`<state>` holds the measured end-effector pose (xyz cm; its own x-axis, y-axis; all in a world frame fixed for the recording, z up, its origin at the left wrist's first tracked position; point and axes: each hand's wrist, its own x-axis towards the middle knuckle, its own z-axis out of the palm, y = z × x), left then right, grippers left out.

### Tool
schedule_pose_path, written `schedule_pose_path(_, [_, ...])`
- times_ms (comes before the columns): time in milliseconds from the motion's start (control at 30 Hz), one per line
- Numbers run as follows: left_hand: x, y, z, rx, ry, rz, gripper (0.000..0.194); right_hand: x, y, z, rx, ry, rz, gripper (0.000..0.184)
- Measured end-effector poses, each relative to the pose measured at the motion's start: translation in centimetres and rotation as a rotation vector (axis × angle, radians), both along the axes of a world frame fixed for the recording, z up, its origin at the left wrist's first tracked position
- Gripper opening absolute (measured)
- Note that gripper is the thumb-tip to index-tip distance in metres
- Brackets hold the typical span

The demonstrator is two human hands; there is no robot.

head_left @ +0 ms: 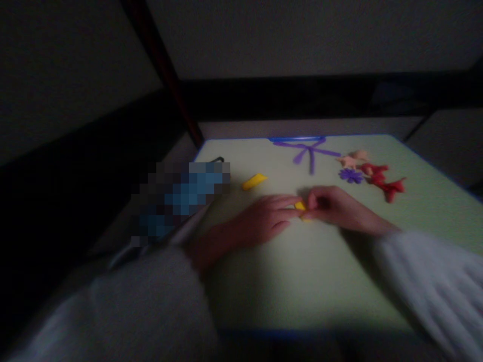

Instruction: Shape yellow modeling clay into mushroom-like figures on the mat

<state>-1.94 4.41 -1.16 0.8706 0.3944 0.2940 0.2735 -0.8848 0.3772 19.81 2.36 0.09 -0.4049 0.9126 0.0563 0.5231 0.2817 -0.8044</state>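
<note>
On tabletop (271, 286), R hand (335, 210) pinches yellow clay pc. (301, 205), apparently unfinished; L hand (260, 221) touches, grip unclear; purple flower (350, 175) nr. far R corner looks done.

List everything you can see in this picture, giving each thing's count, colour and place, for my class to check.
Table: 1, pale green with blue edging, centre
Longer yellow piece: 1, yellow, on the table beyond the left hand
Small yellow piece: 1, yellow, between the hands
Branching strips: count unclear, purple, far side
Blue strip: 1, blue, far edge
Flower-like shape: 1, purple, far right
Peach shapes: 2, peach, far right
Red pieces: count unclear, red, far right
Pixelated object: 1, mostly blue, left
Post: 1, dark red, behind
Wall: dim grey, behind
Left hand, right hand: 2, bare, at the small yellow piece
Sleeves: 2, pale grey, lower left and right
</note>
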Motion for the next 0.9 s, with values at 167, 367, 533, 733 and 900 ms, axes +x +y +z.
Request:
schedule_pose_path(167, [-0.3,0.4,-0.8,-0.14,-0.082,0.09,0.049,0.3,-0.3,0.6,0.144,-0.074,0.09,0.034])
schedule_pose_path(367, [-0.2,0.8,-1.2,-0.275,-0.185,0.182,0.048,0.1,-1.0,1.1,0.279,-0.213,0.167,0.023])
schedule_pose_path(533, [0.2,0.8,-0.5,-0.399,-0.254,0.235,0.043,-0.1,-1.3,1.8,0.079,-0.018,-0.01,0.032])
schedule_pose_path(733, [0.9,1.0,-0.5,-0.574,-0.342,0.293,0.022,-0.5,-1.0,1.4,-0.088,0.131,-0.111,0.042])
schedule_pose_path(900, [1.3,1.6,-0.9,-0.595,-0.476,0.375,0.014,-0.8,-1.3,1.3,-0.06,0.003,0.037,0.042])
